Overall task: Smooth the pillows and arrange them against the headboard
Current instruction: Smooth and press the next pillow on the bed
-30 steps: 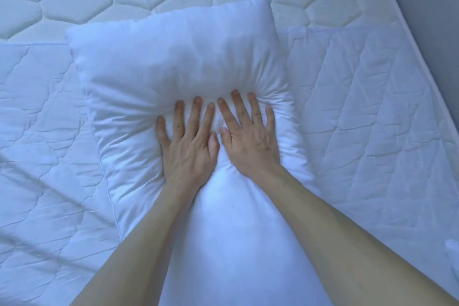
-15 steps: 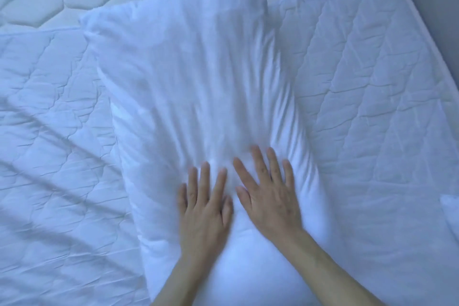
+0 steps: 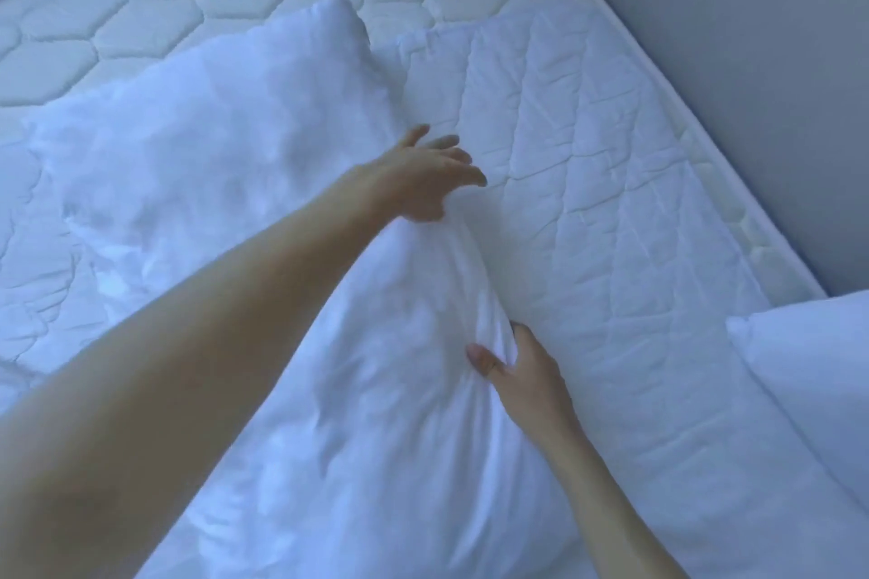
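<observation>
The pillow lies lengthwise on the quilted cover of the bed, its far corner reaching onto the bare mattress, and its right-hand long edge is creased and bunched. The right hand has its grip clamped on that edge: the thumb presses on top of the fabric and the fingers tuck beneath it. The left hand reaches across the pillow to the same edge farther up. Its fingers are spread apart, and it seems to rest on or just over the fabric, holding nothing.

This looks like the shift from smoothing to moving. Both hands are on one side seam, probably to lift, shake or turn the pillow. The next move calls for the left hand to close on the edge, so that the pillow comes up evenly and does not fold. The headboard is not in view, so I cannot tell which way the pillow must go.

A second pillow lies at the right edge of the view, well apart from the first, beside the grey wall.

No brand, label or writing can be read anywhere.
</observation>
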`<action>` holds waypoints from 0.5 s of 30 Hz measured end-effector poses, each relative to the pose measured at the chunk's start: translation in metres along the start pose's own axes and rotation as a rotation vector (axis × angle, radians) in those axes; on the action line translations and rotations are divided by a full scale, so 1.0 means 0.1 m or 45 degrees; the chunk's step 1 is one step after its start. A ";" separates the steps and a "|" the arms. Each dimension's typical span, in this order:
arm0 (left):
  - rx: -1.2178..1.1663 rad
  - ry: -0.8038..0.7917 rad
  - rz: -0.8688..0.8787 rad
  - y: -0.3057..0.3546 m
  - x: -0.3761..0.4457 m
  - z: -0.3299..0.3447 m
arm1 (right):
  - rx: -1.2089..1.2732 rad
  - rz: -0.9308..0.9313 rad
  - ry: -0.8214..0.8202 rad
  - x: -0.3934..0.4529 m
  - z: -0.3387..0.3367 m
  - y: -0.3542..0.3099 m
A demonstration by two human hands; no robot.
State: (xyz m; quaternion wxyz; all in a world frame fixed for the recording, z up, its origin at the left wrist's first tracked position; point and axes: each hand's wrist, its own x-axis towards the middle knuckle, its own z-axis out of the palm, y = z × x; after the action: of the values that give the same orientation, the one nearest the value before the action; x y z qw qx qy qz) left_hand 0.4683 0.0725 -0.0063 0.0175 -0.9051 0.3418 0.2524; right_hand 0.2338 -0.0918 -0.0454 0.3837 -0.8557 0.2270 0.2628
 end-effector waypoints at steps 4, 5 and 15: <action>0.379 -0.472 -0.041 -0.13 0.34 -0.16 | 0.207 0.115 -0.088 0.00 -0.08 0.18; 0.419 -0.535 -0.054 -0.16 0.36 -0.18 | 0.222 0.126 -0.103 -0.01 -0.08 0.23; 0.301 -0.514 -0.130 -0.20 -0.04 -0.44 | 0.475 0.022 -0.331 -0.26 -0.27 0.32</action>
State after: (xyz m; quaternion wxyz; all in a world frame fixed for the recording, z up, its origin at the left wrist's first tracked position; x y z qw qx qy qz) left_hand 0.4978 0.0810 0.0305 0.2039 -0.8441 0.3122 0.3852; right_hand 0.2030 -0.1273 -0.0312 0.5591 -0.7269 0.2277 0.3274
